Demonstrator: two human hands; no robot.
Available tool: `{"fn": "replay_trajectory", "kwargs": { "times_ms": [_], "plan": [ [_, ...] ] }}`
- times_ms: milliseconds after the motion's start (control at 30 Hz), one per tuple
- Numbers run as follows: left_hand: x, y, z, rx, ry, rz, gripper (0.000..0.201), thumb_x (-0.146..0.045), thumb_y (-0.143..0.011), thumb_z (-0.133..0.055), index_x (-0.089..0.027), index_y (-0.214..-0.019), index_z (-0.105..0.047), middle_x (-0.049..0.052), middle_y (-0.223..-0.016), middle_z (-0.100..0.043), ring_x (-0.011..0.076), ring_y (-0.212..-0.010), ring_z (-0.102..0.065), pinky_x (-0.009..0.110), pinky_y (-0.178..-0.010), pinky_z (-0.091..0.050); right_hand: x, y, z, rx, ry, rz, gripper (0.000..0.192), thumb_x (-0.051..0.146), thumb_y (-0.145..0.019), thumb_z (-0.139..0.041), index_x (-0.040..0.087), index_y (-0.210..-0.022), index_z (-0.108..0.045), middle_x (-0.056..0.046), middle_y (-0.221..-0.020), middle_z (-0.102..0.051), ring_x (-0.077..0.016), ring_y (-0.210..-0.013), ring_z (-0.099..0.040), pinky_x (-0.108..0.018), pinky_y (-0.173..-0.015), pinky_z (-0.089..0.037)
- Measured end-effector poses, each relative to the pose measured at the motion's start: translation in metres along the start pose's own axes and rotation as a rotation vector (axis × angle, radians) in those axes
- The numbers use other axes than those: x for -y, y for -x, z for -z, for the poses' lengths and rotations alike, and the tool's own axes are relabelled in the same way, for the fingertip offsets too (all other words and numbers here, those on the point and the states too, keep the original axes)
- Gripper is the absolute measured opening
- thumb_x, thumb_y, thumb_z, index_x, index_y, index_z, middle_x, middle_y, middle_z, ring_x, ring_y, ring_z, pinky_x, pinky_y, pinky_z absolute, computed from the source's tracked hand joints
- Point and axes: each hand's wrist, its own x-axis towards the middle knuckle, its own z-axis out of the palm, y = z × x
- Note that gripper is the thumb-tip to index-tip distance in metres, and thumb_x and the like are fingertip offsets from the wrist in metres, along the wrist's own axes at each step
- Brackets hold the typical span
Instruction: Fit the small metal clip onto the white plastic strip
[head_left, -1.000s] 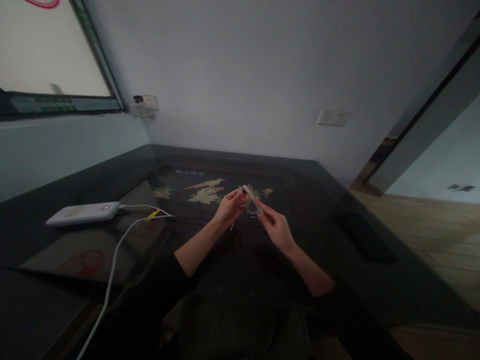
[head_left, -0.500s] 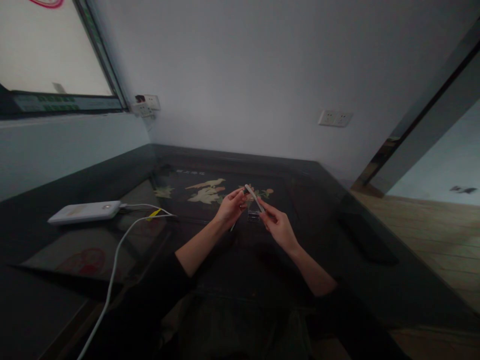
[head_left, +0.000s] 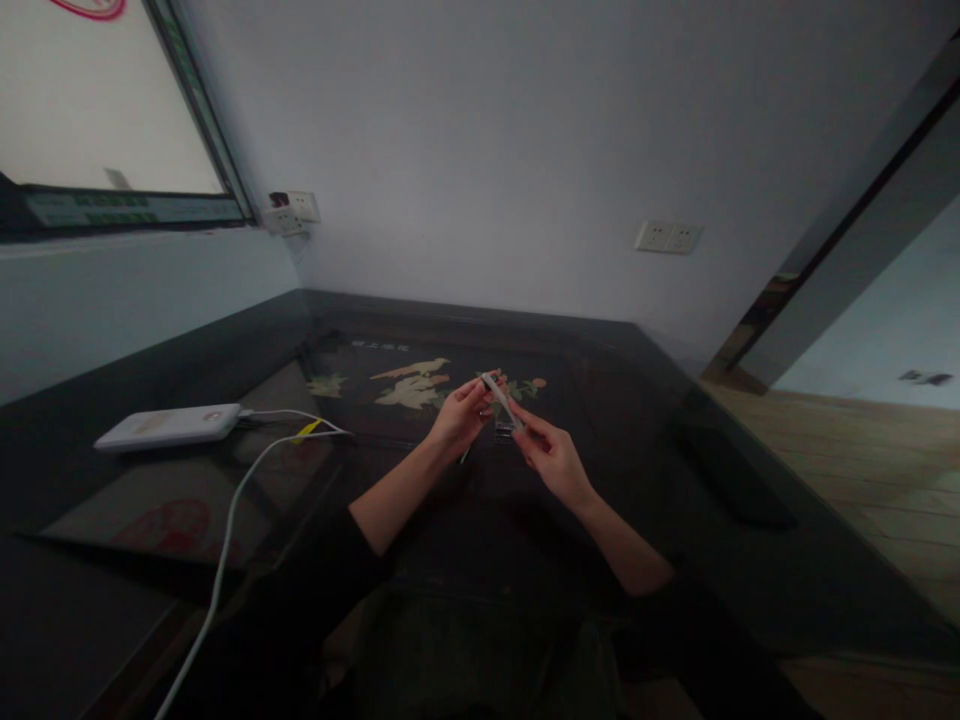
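1. A dark, glossy table (head_left: 697, 470) fills the lower half of the view, set into the corner of a room with pale walls. Under its glass top lies a dark panel with a pale bird-and-flower inlay (head_left: 411, 382).
2. On the table's left side rests a white power bank (head_left: 166, 426), and a white cable (head_left: 232, 520) with a yellow tie runs from it toward the near edge.
3. A window (head_left: 97, 110) sits high on the left wall, a wall socket (head_left: 292, 212) is in the corner beside it, and a double socket (head_left: 666, 236) is on the far wall. A doorway on the right opens onto a wooden floor (head_left: 862, 470).
4. The left hand (head_left: 459, 414) and right hand (head_left: 547, 458) meet above the middle of the table, over the inlay.
5. Between them is a slim white stick-like object (head_left: 499, 400), tilted, its upper end at the left fingertips and its lower end at the right fingertips.
6. Both hands are curled, each pinching one end of the white object with thumb and fingers.
7. A small clear or metallic piece (head_left: 505, 430) shows just under the object, between the hands. It is too dim and small to identify, and whether it rests on the table cannot be told.
8. Dark sleeves cover both forearms from the elbow down to the frame's lower edge.
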Motion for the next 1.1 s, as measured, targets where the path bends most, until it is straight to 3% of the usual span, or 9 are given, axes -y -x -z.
{"fn": "replay_trajectory", "kwargs": {
  "times_ms": [133,233,400,500,600,733,900,1000,1100],
  "plan": [
    [0.0006,-0.0015,0.0009,-0.007,0.013,0.000,0.036,-0.023,-0.062,-0.084,-0.011,-0.094,-0.072,0.009,-0.097,-0.070,0.0048,-0.063,-0.054,0.015,-0.052,-0.040,-0.0007,-0.0002,-0.0002,0.055,-0.074,-0.015,0.054,0.036,-0.086,-0.058,0.019,-0.136,-0.052,0.004,-0.060,-0.044,-0.0054,-0.045,-0.030,-0.019,-0.040,-0.024],
    [-0.0001,0.0000,-0.0015,-0.006,0.018,-0.009,0.035,-0.022,-0.062,-0.084,-0.011,-0.093,-0.072,0.008,-0.091,-0.070,0.0034,-0.060,-0.051,0.014,-0.051,-0.038,-0.0005,-0.0024,0.0022,0.012,0.000,0.000,0.051,0.035,-0.085,-0.057,0.018,-0.134,-0.055,0.002,-0.064,-0.051,-0.0059,-0.045,-0.032,-0.020,-0.041,-0.027],
    [-0.0006,0.0024,-0.0021,-0.018,0.004,0.009,0.031,-0.020,-0.062,-0.083,-0.011,-0.089,-0.072,0.004,-0.079,-0.067,0.0033,-0.058,-0.049,0.014,-0.051,-0.037,0.0013,-0.0053,0.0063,-0.085,0.149,0.059,0.047,0.032,-0.086,-0.054,0.016,-0.130,-0.059,-0.007,-0.085,-0.069,-0.0132,-0.058,-0.054,-0.023,-0.048,-0.043],
    [-0.0005,0.0032,-0.0013,-0.028,-0.007,0.017,0.032,-0.020,-0.062,-0.083,-0.011,-0.090,-0.072,0.004,-0.079,-0.066,0.0039,-0.059,-0.050,0.015,-0.052,-0.038,0.0009,-0.0060,0.0076,-0.119,0.167,0.114,0.046,0.030,-0.086,-0.052,0.017,-0.130,-0.059,-0.009,-0.104,-0.070,-0.0191,-0.078,-0.063,-0.027,-0.060,-0.051],
    [-0.0008,0.0039,-0.0022,-0.026,-0.002,0.013,0.033,-0.020,-0.061,-0.083,-0.010,-0.091,-0.071,0.005,-0.081,-0.067,0.0040,-0.060,-0.050,0.015,-0.052,-0.038,0.0013,-0.0053,0.0073,-0.128,0.162,0.123,0.045,0.028,-0.086,-0.052,0.018,-0.129,-0.059,-0.009,-0.115,-0.068,-0.0211,-0.088,-0.064,-0.029,-0.066,-0.053],
    [-0.0008,0.0028,-0.0030,-0.008,0.000,-0.009,0.033,-0.021,-0.062,-0.083,-0.011,-0.092,-0.072,0.007,-0.089,-0.069,0.0034,-0.059,-0.049,0.016,-0.051,-0.036,0.0041,-0.0019,0.0043,-0.070,0.128,0.065,0.046,0.030,-0.086,-0.055,0.019,-0.130,-0.058,-0.008,-0.095,-0.070,-0.0162,-0.069,-0.060,-0.025,-0.054,-0.048],
    [0.0000,-0.0002,-0.0008,-0.007,-0.015,-0.007,0.034,-0.025,-0.066,-0.081,-0.012,-0.096,-0.072,0.011,-0.102,-0.069,0.0049,-0.061,-0.053,0.017,-0.052,-0.038,0.0034,0.0008,0.0004,0.029,0.013,0.018,0.051,0.033,-0.086,-0.057,0.020,-0.136,-0.053,0.001,-0.068,-0.057,-0.0058,-0.046,-0.037,-0.019,-0.041,-0.032],
    [0.0001,-0.0002,-0.0005,0.006,-0.015,-0.019,0.031,-0.025,-0.066,-0.081,-0.013,-0.094,-0.072,0.010,-0.101,-0.069,0.0051,-0.062,-0.052,0.017,-0.052,-0.038,0.0024,-0.0005,0.0005,0.012,0.017,0.015,0.051,0.033,-0.086,-0.057,0.020,-0.135,-0.053,0.000,-0.071,-0.059,-0.0054,-0.045,-0.036,-0.019,-0.040,-0.030],
    [0.0000,0.0012,-0.0014,0.014,0.004,-0.020,0.032,-0.023,-0.063,-0.083,-0.012,-0.091,-0.072,0.007,-0.088,-0.069,0.0036,-0.059,-0.049,0.015,-0.051,-0.036,0.0023,-0.0031,0.0029,-0.053,0.090,0.032,0.048,0.030,-0.085,-0.056,0.018,-0.132,-0.057,-0.006,-0.086,-0.068,-0.0100,-0.053,-0.050,-0.022,-0.046,-0.041]
  ]
}}
